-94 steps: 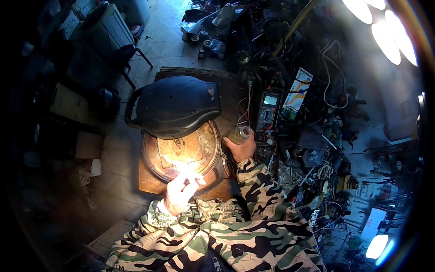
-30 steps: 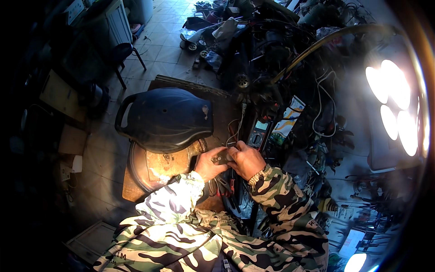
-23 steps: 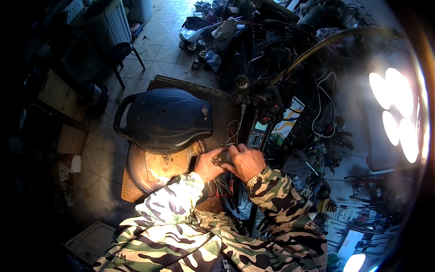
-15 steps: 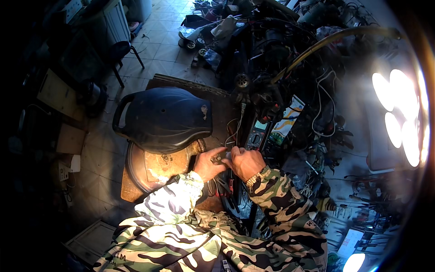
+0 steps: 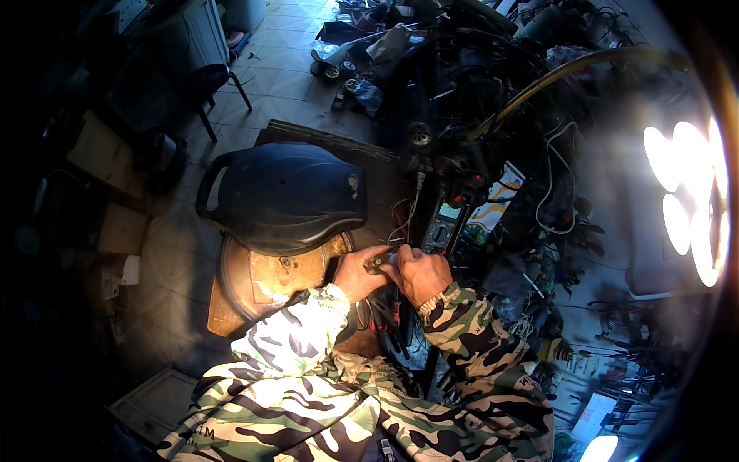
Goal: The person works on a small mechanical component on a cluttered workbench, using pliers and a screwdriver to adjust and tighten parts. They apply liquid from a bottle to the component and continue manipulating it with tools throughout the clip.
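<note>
My left hand (image 5: 356, 273) and my right hand (image 5: 422, 275) meet over the right side of the workbench, both closed on a small dark object (image 5: 377, 263), partly covered by my fingers and too small to identify. Left of them is an appliance with a round, stained metal pan (image 5: 273, 273); its large black lid (image 5: 285, 192) covers the back of it. Below my hands lie red-and-black handled tools (image 5: 385, 316). A multimeter (image 5: 443, 229) sits just beyond my right hand.
A jumbled pile of dark machinery, parts and cables (image 5: 469, 85) fills the back right. A curved yellowish lamp arm (image 5: 562, 73) reaches over it toward bright lights at right. A chair (image 5: 210, 81) stands on the tiled floor at back left, near cartons (image 5: 122, 227).
Since 3.1 seconds ago my left hand has left the brightly lit pan and joined my right hand, which then held a glass jar. Over the last second both hands have shifted slightly.
</note>
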Available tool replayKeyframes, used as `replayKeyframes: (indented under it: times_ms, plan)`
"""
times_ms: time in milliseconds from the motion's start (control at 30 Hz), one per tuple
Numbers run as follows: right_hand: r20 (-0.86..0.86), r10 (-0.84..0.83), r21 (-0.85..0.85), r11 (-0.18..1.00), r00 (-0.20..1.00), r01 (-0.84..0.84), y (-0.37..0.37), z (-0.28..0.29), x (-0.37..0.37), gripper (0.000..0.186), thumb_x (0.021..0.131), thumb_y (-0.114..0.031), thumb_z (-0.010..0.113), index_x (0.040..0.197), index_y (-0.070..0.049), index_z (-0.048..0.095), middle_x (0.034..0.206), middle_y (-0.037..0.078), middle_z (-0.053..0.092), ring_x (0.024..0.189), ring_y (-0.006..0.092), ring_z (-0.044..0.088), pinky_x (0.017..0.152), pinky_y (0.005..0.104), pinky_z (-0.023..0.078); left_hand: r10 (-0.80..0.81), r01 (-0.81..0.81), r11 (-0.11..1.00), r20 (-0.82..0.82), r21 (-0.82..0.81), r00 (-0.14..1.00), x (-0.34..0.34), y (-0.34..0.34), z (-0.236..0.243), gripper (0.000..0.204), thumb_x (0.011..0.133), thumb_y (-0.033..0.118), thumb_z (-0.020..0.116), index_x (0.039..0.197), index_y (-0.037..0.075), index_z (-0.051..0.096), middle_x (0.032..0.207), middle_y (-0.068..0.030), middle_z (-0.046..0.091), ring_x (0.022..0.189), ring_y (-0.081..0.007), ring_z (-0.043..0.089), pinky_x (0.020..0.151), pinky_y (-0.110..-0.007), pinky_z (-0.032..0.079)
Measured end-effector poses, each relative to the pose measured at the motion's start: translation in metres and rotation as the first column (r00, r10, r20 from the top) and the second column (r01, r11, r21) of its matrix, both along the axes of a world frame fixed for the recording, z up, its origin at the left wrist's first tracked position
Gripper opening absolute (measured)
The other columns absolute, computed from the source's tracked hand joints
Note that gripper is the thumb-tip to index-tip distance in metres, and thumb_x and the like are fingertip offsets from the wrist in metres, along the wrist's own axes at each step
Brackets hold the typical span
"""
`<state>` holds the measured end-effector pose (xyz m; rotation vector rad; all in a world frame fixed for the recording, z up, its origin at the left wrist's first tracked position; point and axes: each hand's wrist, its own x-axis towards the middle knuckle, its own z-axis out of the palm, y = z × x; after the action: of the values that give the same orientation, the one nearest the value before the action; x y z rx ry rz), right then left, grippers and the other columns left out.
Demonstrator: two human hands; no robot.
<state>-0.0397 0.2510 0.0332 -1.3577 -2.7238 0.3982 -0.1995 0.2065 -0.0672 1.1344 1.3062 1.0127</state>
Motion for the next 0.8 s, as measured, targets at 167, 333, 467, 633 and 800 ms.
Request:
replayKeyframes:
  times_ms: [167, 333, 467, 633, 800]
  plan:
    - [-0.038, -0.069, -0.008, 0.998, 0.997, 0.069, -0.004, 0.002, -0.001, 0.032, 0.093, -0.031, 0.073, 0.097, -0.002, 0.061, 0.084, 0.020, 0.069, 0.072, 0.0417, 0.070, 0.060, 0.0484, 0.057, -0.019, 0.019, 1.000, 0.026, 0.010, 0.999, 0.007, 0.003, -0.011, 0.059, 0.079, 0.009, 0.082, 0.135, 0.001, 0.064, 0.098, -0.0052, 0.072, 0.078, -0.0049, 0.058, 0.071, -0.023, 0.051]
    - [-0.077, 0.009, -0.072, 0.997, 0.997, -0.014, -0.002, 0.008, 0.000, 0.031, 0.091, -0.023, 0.075, 0.103, 0.001, 0.061, 0.094, 0.024, 0.068, 0.079, 0.0440, 0.070, 0.065, 0.0490, 0.057, 0.061, -0.070, 0.990, 0.077, 0.119, 0.995, 0.007, 0.000, -0.022, 0.061, 0.072, 0.012, 0.078, 0.132, 0.009, 0.068, 0.115, -0.0152, 0.075, 0.101, -0.0172, 0.072, 0.089, -0.030, 0.056]
    - [-0.065, 0.015, -0.051, 0.999, 0.998, -0.019, -0.004, -0.002, 0.002, 0.030, 0.092, -0.023, 0.073, 0.103, 0.002, 0.060, 0.092, 0.023, 0.067, 0.076, 0.0438, 0.070, 0.063, 0.0500, 0.057, 0.021, -0.026, 0.996, 0.049, 0.087, 0.999, 0.006, -0.002, -0.022, 0.060, 0.074, 0.014, 0.076, 0.133, 0.009, 0.067, 0.118, -0.0175, 0.074, 0.104, -0.0230, 0.073, 0.094, -0.031, 0.055]
    - [-0.088, -0.077, 0.039, 0.996, 0.993, 0.081, -0.018, -0.009, 0.003, 0.030, 0.092, -0.027, 0.073, 0.100, -0.001, 0.059, 0.083, 0.020, 0.068, 0.070, 0.0425, 0.070, 0.058, 0.0495, 0.056, -0.051, 0.051, 0.990, -0.007, 0.133, 0.999, 0.010, 0.002, -0.027, 0.056, 0.079, 0.016, 0.080, 0.132, 0.005, 0.067, 0.120, -0.0169, 0.074, 0.106, -0.0185, 0.071, 0.095, -0.031, 0.055]
    - [-0.107, -0.145, 0.077, 0.985, 0.984, 0.154, -0.019, -0.011, 0.003, 0.033, 0.092, -0.030, 0.074, 0.097, -0.001, 0.059, 0.082, 0.021, 0.069, 0.071, 0.0428, 0.070, 0.058, 0.0492, 0.055, -0.114, 0.114, 0.993, 0.006, 0.017, 0.993, 0.005, 0.008, -0.012, 0.056, 0.080, 0.019, 0.083, 0.132, 0.002, 0.067, 0.121, -0.0170, 0.074, 0.109, -0.0163, 0.069, 0.097, -0.031, 0.054]
